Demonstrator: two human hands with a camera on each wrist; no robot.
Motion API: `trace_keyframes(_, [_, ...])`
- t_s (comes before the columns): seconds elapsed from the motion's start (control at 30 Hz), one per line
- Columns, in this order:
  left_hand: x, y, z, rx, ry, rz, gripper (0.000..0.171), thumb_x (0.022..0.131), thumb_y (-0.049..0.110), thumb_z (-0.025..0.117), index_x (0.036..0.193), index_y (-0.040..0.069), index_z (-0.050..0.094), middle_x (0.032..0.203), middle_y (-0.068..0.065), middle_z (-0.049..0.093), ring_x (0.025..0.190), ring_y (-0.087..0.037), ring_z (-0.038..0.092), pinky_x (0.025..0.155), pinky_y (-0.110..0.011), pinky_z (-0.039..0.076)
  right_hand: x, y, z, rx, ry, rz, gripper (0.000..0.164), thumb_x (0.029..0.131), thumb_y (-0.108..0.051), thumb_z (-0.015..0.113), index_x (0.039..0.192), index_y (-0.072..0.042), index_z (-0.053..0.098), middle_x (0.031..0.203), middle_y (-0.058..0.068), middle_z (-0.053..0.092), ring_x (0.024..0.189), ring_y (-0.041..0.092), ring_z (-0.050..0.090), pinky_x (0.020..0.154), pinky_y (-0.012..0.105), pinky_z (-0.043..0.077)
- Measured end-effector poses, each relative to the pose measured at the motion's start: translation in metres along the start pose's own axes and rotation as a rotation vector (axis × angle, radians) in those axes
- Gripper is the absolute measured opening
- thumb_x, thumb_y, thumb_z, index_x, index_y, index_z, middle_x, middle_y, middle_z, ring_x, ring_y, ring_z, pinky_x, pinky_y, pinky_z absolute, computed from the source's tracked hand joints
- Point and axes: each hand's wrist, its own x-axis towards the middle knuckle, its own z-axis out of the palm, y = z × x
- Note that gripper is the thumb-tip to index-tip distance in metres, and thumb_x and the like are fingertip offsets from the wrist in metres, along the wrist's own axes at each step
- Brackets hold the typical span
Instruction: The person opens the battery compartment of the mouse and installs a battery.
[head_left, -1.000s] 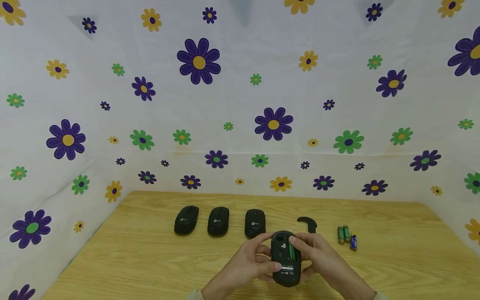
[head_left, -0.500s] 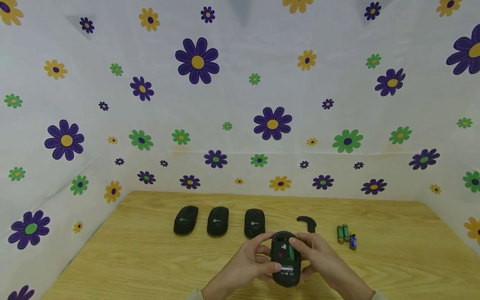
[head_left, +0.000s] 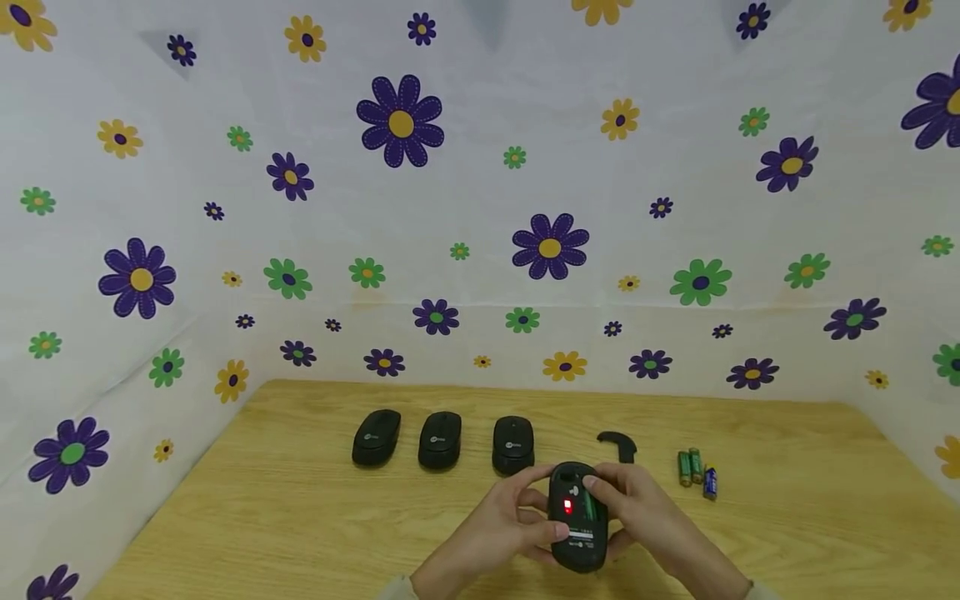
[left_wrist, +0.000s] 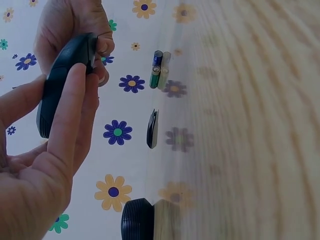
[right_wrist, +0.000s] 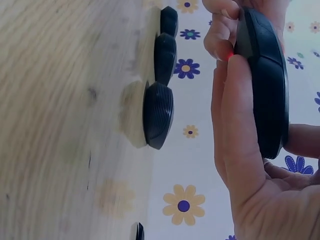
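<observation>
A black computer mouse (head_left: 577,533) is held underside up between both hands, above the near part of the table. Its red sensor light (head_left: 567,505) glows, and a green battery (head_left: 589,507) shows in the uncovered slot. My left hand (head_left: 502,521) grips the left side, thumb across the lower underside. From the right, my right hand (head_left: 637,500) grips the mouse, its thumb on the slot's upper end. Fingers of both hands support the top shell, seen in the left wrist view on the mouse (left_wrist: 62,75) and in the right wrist view.
Three black mice stand in a row behind: left (head_left: 377,437), middle (head_left: 439,440) and right (head_left: 513,443). A curved black cover (head_left: 621,443) lies right of them. Farther right are two green batteries (head_left: 684,468) and a blue battery (head_left: 710,483). A flowered cloth (head_left: 480,192) encloses the wooden table (head_left: 300,500).
The sensor light on the mouse's underside has gone from dark, through dim red, to bright red. Both hands keep their grip in nearly the same place.
</observation>
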Motion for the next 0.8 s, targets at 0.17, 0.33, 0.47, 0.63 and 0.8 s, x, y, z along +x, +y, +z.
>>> trace_keyframes(0.17, [0.004,-0.001,-0.002,0.001,0.01,0.011,0.065,0.092,-0.008,0.068,0.152,0.004,0.044,0.101,-0.013,0.067,0.091,-0.03,0.072,0.068,-0.039,0.064,0.004,0.0,-0.001,0.002,0.021,0.022,0.042,0.109,-0.016,0.046,0.133,0.019,0.048,0.099,0.012,0.068,0.083,0.026,0.069,0.061,0.043,0.064])
trace_keyframes(0.33, [0.007,-0.002,-0.003,-0.009,0.038,0.013,0.065,0.092,-0.008,0.067,0.152,0.002,0.042,0.1,-0.014,0.067,0.09,-0.029,0.072,0.068,-0.043,0.064,0.005,0.003,-0.004,0.02,0.014,0.035,0.056,0.107,-0.02,0.052,0.143,0.018,0.034,0.112,0.015,0.068,0.089,0.027,0.069,0.062,0.041,0.064])
trace_keyframes(0.47, [0.01,-0.001,-0.002,-0.028,0.062,0.023,0.067,0.092,-0.008,0.066,0.152,0.0,0.039,0.101,-0.015,0.066,0.089,-0.028,0.071,0.067,-0.041,0.064,0.004,0.006,-0.007,0.052,-0.022,0.014,0.058,0.105,-0.016,0.055,0.144,0.018,0.029,0.116,0.018,0.068,0.09,0.028,0.069,0.063,0.042,0.064])
trace_keyframes(0.63, [0.014,-0.004,-0.001,-0.033,0.112,0.02,0.064,0.091,-0.008,0.067,0.148,-0.001,0.04,0.101,-0.015,0.066,0.089,-0.028,0.071,0.065,-0.039,0.064,0.004,0.008,-0.01,0.073,-0.054,0.012,0.061,0.101,-0.012,0.06,0.145,0.018,0.029,0.117,0.018,0.067,0.094,0.029,0.069,0.069,0.046,0.064])
trace_keyframes(0.8, [0.021,-0.011,0.002,-0.034,0.156,0.006,0.053,0.092,-0.006,0.068,0.139,0.0,0.044,0.101,-0.015,0.065,0.087,-0.03,0.072,0.065,-0.039,0.064,0.005,0.012,-0.014,0.066,-0.034,0.031,0.068,0.1,-0.009,0.061,0.147,0.021,0.021,0.124,0.025,0.062,0.098,0.03,0.069,0.074,0.047,0.064])
